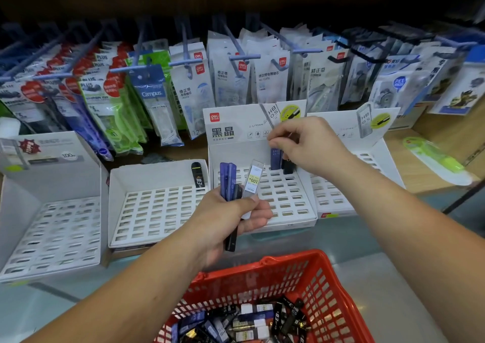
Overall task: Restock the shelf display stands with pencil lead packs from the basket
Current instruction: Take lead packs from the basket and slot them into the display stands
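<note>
Fingertips of the right hand point(307, 145) pinch the top of a blue lead pack point(275, 159) standing in the back row of the middle display stand point(288, 203). A dark pack point(288, 168) beside it may also be held, but shadow hides the contact. At frame centre, the left hand point(231, 219) grips a fan of packs point(228, 180): blue, black and clear. The red basket point(330, 285) at the bottom edge holds more.
</note>
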`<state>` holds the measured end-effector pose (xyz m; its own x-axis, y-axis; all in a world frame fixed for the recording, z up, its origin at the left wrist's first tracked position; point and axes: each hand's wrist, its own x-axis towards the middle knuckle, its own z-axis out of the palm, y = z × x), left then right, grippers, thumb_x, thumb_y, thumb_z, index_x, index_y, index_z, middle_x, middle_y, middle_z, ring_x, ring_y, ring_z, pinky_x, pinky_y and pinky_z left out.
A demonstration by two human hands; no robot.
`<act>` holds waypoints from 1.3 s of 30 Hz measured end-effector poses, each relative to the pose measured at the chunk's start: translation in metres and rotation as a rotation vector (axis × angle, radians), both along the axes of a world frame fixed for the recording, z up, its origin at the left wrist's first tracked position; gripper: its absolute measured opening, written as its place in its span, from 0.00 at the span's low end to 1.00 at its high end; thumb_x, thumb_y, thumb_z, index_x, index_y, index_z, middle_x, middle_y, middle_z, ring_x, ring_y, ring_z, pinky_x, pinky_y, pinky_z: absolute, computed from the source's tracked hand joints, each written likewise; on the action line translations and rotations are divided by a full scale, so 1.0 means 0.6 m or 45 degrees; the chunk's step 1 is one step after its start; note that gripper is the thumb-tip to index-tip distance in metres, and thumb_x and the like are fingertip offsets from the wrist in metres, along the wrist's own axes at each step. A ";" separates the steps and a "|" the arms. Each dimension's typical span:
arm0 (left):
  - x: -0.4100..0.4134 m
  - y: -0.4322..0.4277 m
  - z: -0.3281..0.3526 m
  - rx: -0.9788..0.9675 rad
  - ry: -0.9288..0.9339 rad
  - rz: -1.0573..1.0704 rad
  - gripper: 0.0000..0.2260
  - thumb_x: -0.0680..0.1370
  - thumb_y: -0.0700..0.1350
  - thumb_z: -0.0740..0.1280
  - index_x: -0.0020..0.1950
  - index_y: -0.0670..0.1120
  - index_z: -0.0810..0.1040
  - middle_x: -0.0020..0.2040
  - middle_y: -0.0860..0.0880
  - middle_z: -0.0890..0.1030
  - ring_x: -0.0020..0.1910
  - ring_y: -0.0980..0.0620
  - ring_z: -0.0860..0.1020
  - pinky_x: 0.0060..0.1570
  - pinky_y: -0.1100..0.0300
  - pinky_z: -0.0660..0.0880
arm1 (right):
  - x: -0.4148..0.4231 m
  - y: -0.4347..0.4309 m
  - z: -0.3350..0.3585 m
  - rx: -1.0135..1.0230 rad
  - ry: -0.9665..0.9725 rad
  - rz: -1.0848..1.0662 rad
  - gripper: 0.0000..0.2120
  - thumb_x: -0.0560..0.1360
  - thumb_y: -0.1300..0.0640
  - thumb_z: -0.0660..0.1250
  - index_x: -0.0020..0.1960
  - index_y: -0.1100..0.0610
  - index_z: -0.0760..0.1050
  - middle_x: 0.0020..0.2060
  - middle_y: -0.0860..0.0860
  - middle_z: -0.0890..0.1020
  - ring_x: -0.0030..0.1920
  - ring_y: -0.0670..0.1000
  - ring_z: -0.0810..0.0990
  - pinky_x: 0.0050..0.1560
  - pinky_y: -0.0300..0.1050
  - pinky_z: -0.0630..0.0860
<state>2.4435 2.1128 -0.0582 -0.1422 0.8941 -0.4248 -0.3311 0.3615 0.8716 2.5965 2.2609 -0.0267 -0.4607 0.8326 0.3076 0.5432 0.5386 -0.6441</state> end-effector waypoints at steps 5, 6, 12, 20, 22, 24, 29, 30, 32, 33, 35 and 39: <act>0.000 0.002 -0.003 0.009 0.006 0.010 0.10 0.81 0.36 0.69 0.62 0.38 0.78 0.48 0.39 0.87 0.48 0.44 0.88 0.44 0.58 0.85 | -0.021 0.004 -0.011 -0.145 0.188 -0.051 0.07 0.75 0.63 0.74 0.46 0.51 0.82 0.36 0.48 0.85 0.35 0.51 0.86 0.50 0.53 0.84; 0.000 0.002 -0.004 0.007 0.004 0.010 0.10 0.81 0.36 0.69 0.62 0.38 0.78 0.48 0.39 0.87 0.48 0.44 0.88 0.43 0.58 0.85 | -0.023 0.005 -0.008 -0.180 0.179 -0.042 0.09 0.76 0.65 0.74 0.45 0.51 0.82 0.36 0.50 0.85 0.35 0.53 0.86 0.49 0.55 0.84; -0.001 0.005 -0.007 0.013 -0.003 0.000 0.09 0.81 0.36 0.69 0.61 0.37 0.79 0.48 0.39 0.87 0.48 0.44 0.88 0.42 0.59 0.84 | -0.014 0.001 -0.004 0.214 -0.154 -0.121 0.03 0.76 0.56 0.74 0.49 0.50 0.85 0.45 0.45 0.80 0.48 0.51 0.81 0.49 0.53 0.79; -0.003 0.006 -0.001 0.040 -0.163 0.123 0.11 0.80 0.32 0.69 0.61 0.37 0.78 0.55 0.37 0.84 0.47 0.39 0.87 0.45 0.56 0.85 | 0.005 -0.010 -0.018 0.384 -0.452 -0.160 0.09 0.80 0.50 0.68 0.58 0.45 0.84 0.51 0.47 0.75 0.50 0.53 0.78 0.41 0.46 0.68; -0.005 0.009 0.001 0.082 -0.100 0.150 0.10 0.80 0.33 0.70 0.60 0.41 0.80 0.54 0.39 0.86 0.46 0.42 0.88 0.41 0.58 0.84 | 0.010 -0.013 -0.014 0.317 -0.287 -0.092 0.12 0.78 0.52 0.70 0.61 0.45 0.83 0.53 0.44 0.77 0.45 0.45 0.77 0.43 0.47 0.73; -0.008 0.012 0.006 0.123 0.027 0.130 0.09 0.79 0.38 0.72 0.59 0.44 0.82 0.50 0.43 0.87 0.42 0.47 0.87 0.30 0.60 0.79 | 0.009 -0.018 0.004 0.112 -0.128 0.070 0.13 0.76 0.53 0.74 0.60 0.46 0.84 0.50 0.44 0.80 0.40 0.40 0.77 0.48 0.48 0.77; -0.020 0.014 0.018 0.222 0.159 0.179 0.10 0.78 0.39 0.74 0.59 0.45 0.83 0.36 0.45 0.83 0.31 0.53 0.80 0.23 0.62 0.67 | -0.004 -0.039 0.037 -0.215 -0.130 0.303 0.03 0.74 0.58 0.78 0.46 0.53 0.86 0.37 0.51 0.85 0.38 0.46 0.80 0.46 0.50 0.79; -0.025 0.012 0.019 0.235 0.168 0.202 0.10 0.78 0.39 0.74 0.59 0.45 0.82 0.35 0.44 0.83 0.31 0.53 0.79 0.23 0.62 0.67 | -0.006 -0.043 0.041 -0.287 -0.118 0.329 0.03 0.73 0.59 0.78 0.46 0.54 0.85 0.37 0.52 0.86 0.37 0.47 0.80 0.45 0.50 0.79; -0.040 0.001 0.027 0.258 0.183 0.247 0.09 0.79 0.39 0.73 0.59 0.45 0.82 0.35 0.43 0.83 0.34 0.50 0.78 0.24 0.62 0.67 | -0.015 -0.057 0.043 -0.473 -0.078 0.416 0.07 0.72 0.62 0.79 0.49 0.56 0.85 0.37 0.54 0.85 0.37 0.48 0.81 0.41 0.44 0.79; -0.048 -0.005 0.033 0.269 0.185 0.248 0.09 0.80 0.40 0.72 0.60 0.44 0.82 0.37 0.42 0.85 0.35 0.49 0.78 0.24 0.63 0.67 | -0.023 -0.065 0.041 -0.560 -0.057 0.464 0.10 0.72 0.64 0.79 0.51 0.56 0.84 0.37 0.54 0.85 0.37 0.48 0.81 0.41 0.41 0.78; -0.061 -0.021 0.045 0.258 0.185 0.207 0.09 0.82 0.43 0.70 0.60 0.43 0.81 0.42 0.41 0.87 0.35 0.50 0.81 0.24 0.63 0.66 | -0.040 -0.083 0.036 -0.649 -0.083 0.535 0.12 0.73 0.66 0.77 0.54 0.56 0.83 0.38 0.55 0.83 0.38 0.49 0.80 0.38 0.41 0.77; -0.122 -0.085 0.063 0.132 0.388 0.197 0.14 0.82 0.54 0.68 0.58 0.44 0.80 0.36 0.46 0.84 0.26 0.51 0.78 0.23 0.63 0.65 | -0.093 -0.128 0.028 -0.758 -0.039 0.526 0.07 0.76 0.68 0.73 0.53 0.61 0.80 0.36 0.57 0.80 0.35 0.52 0.77 0.31 0.47 0.77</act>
<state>2.3706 2.0620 -0.0206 -0.3855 0.8881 -0.2504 -0.0942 0.2321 0.9681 2.5409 2.1843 -0.0097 -0.7751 0.6108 -0.1619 0.3937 0.2665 -0.8798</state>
